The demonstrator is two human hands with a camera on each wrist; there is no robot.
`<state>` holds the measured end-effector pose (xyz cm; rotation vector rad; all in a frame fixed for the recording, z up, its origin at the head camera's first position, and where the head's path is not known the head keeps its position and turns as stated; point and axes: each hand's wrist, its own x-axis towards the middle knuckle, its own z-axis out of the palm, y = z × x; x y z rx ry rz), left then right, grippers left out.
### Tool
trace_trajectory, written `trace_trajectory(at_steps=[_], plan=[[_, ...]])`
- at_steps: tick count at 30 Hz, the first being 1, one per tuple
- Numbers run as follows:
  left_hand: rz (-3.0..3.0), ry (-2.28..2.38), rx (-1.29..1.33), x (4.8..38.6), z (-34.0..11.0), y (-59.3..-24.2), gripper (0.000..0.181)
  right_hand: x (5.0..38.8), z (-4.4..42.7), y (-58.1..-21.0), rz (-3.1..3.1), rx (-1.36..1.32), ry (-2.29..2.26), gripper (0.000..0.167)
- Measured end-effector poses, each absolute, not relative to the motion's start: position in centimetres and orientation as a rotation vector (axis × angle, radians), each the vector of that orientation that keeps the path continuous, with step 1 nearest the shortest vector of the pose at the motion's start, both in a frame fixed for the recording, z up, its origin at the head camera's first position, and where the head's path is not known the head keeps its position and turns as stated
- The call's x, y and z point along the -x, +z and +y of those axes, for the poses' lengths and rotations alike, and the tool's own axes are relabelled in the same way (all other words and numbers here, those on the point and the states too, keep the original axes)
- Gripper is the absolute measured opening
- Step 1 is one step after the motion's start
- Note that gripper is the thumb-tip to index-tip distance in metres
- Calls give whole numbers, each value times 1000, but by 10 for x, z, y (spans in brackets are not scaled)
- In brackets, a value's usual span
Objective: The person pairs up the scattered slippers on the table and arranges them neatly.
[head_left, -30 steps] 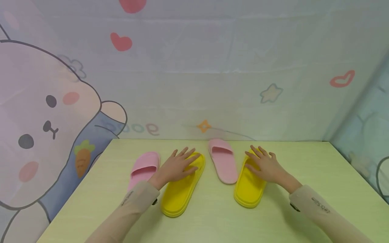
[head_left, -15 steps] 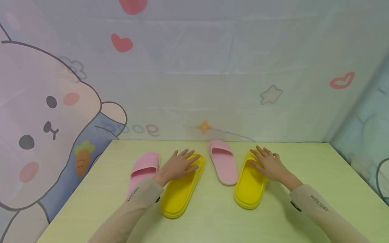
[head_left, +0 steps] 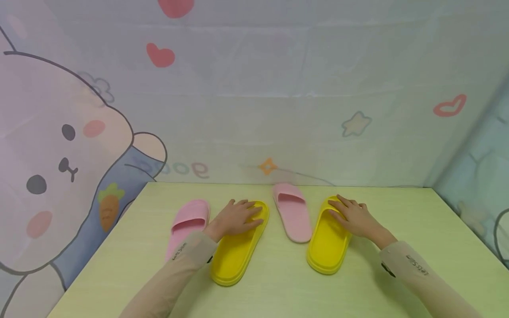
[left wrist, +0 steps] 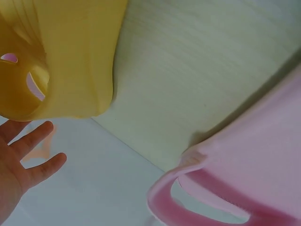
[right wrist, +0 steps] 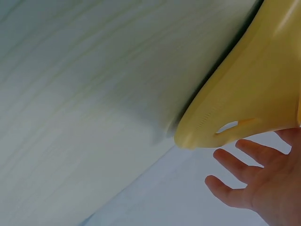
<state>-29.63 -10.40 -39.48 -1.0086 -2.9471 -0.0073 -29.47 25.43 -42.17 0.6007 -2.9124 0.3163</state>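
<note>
Two yellow slippers lie on the table in the head view, toes pointing away. My left hand is over the strap of the left yellow slipper, covering much of it. At the outer side of the right yellow slipper, my right hand lies over its strap. The left wrist view shows loosely spread fingers of the left hand by the slipper's toe end. In the right wrist view, fingers of the right hand extend past the yellow slipper. Neither hand visibly grips.
A pink slipper lies left of the left yellow one, partly hidden by my sleeve. Another pink slipper lies between the yellow pair, near the back edge of the pale table. A printed cloth hangs behind.
My right hand has shifted right, to the outer side of its yellow slipper. My left hand has moved slightly right and its fingers have drawn back a little. The slippers have stayed put.
</note>
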Motion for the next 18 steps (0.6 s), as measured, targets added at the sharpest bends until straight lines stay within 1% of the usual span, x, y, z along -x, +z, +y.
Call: trace_trajectory(at_steps=[11,18], plan=[[-2994,-52,1002,296,-106,-399,55,295,258,-425,-2945,-602,344,49],[-3000,-47,996,299,-107,-402,57,295,258,-424,-2939,-618,347,46]])
